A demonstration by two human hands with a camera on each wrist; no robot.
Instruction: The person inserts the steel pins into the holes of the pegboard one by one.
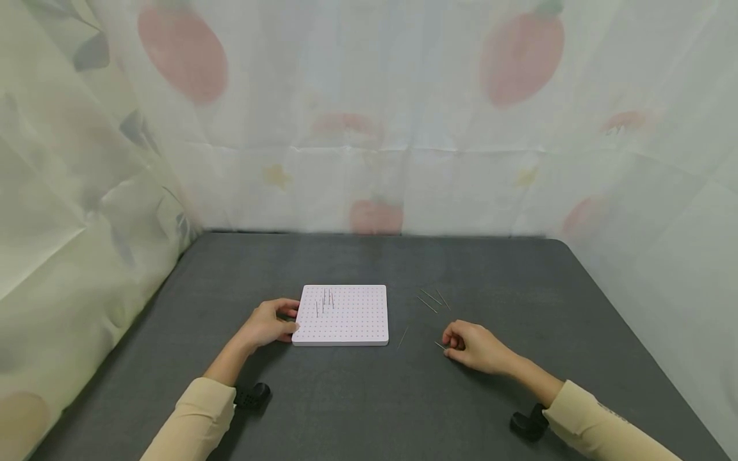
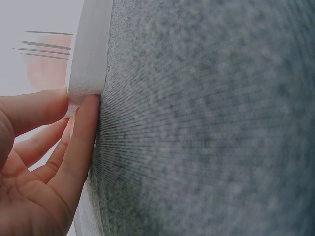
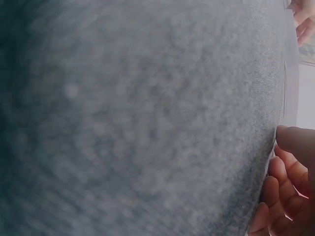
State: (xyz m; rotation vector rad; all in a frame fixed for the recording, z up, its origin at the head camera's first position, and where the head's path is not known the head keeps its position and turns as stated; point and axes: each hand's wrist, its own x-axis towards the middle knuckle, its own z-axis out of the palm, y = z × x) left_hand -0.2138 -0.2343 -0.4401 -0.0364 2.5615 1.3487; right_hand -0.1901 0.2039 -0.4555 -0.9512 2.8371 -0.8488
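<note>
A white board [image 1: 357, 323] with rows of small holes lies flat on the dark table. Several thin metal pins [image 1: 317, 310] stand upright in its back left part. My left hand [image 1: 265, 325] grips the board's left edge; in the left wrist view the thumb [image 2: 42, 105] is at the upper edge and a finger [image 2: 84, 132] at the lower one. To the right of the board, my right hand [image 1: 478, 347] is low over the table, its thumb and fingertips pinching a thin pin [image 1: 440, 345] that sticks out leftward. The right wrist view does not clearly show that pin.
Three loose pins [image 1: 430, 296] lie on the table behind the right hand. Another pin [image 1: 403, 337] lies between the board and that hand. Patterned curtains [image 1: 375, 173] hang along the table's back and sides.
</note>
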